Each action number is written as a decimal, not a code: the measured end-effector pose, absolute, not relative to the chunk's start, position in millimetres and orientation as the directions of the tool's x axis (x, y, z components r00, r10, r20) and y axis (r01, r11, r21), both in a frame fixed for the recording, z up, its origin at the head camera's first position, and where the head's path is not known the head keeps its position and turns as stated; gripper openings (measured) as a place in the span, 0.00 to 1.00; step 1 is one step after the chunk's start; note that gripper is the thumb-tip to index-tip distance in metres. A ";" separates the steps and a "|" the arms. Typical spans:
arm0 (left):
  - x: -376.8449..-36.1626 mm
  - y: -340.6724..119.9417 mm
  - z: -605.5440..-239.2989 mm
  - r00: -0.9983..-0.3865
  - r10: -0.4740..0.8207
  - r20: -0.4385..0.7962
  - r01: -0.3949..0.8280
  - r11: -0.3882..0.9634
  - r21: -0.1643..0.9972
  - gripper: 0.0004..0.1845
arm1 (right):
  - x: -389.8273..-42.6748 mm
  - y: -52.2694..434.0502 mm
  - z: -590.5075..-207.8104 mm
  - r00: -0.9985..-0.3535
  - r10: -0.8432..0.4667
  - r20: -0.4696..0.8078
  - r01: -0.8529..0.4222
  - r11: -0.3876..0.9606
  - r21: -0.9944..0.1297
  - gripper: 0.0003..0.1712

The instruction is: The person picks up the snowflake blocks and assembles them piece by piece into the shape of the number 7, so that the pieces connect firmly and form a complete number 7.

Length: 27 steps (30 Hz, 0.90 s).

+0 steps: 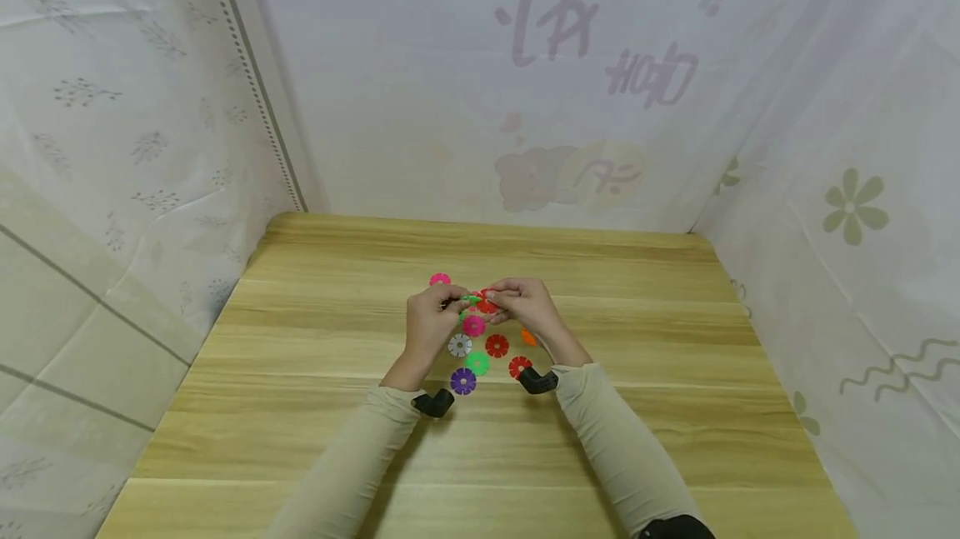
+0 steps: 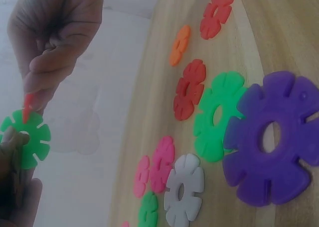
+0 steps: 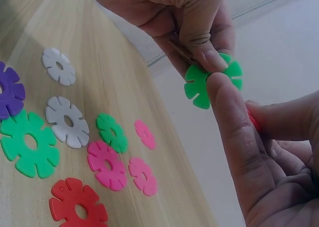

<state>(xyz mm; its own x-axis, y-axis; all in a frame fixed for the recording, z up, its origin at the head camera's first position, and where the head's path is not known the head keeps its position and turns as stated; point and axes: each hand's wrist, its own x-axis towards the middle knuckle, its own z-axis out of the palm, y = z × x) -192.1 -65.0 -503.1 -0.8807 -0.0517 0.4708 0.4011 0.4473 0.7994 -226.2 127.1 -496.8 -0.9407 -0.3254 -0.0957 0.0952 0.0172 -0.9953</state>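
Above the middle of the wooden table [image 1: 315, 439], my left hand [image 1: 453, 302] pinches a green flower-shaped disc [image 1: 470, 299] [image 2: 25, 137] [image 3: 212, 80] by its rim. My right hand [image 1: 501, 299] pinches a red disc [image 1: 487, 305] [image 2: 27, 107], seen edge-on. The red disc's edge meets a slot in the green one. In the right wrist view my right thumb [image 3: 234, 132] covers most of the red disc [image 3: 254, 121]. Just below the hands, several loose discs lie flat: purple [image 1: 463, 381] [image 2: 271, 142], green [image 1: 477, 363] [image 2: 217, 117], white [image 1: 459, 346] [image 2: 184, 189], red [image 1: 497, 346] and pink [image 1: 473, 326].
More discs lie around: orange [image 1: 528, 337], another red [image 1: 519, 366] and a pink one [image 1: 440, 279] behind the hands. Pale patterned curtains [image 1: 525, 89] close in the table at the back and on both sides. Bare wood stretches to the left, the right and the near edge.
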 end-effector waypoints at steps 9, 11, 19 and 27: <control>-191.9 -67.0 -502.6 -0.866 -0.019 0.499 0.436 0.457 0.775 0.03 | -226.2 128.0 -495.7 -0.934 -0.347 -0.088 0.083 0.029 -0.996 0.11; -192.2 -68.3 -503.1 -0.864 -0.004 0.503 0.445 0.460 0.768 0.03 | -226.5 128.5 -495.1 -0.930 -0.357 -0.087 0.080 0.037 -0.996 0.11; -194.7 -72.7 -504.6 -0.860 0.056 0.507 0.469 0.477 0.743 0.04 | -228.3 131.2 -496.4 -0.917 -0.386 -0.099 0.084 0.055 -0.995 0.13; -195.6 -74.1 -505.2 -0.867 0.112 0.485 0.474 0.483 0.736 0.03 | -229.6 134.0 -497.1 -0.910 -0.394 -0.127 0.110 0.066 -0.992 0.15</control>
<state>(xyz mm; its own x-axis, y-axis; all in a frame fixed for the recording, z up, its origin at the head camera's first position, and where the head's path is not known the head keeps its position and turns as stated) -195.6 -74.1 -505.2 -0.8672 0.1120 0.4853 0.4742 0.4834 0.7359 -229.6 134.0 -497.1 -0.9103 -0.3939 -0.1273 0.1099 0.0665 -0.9917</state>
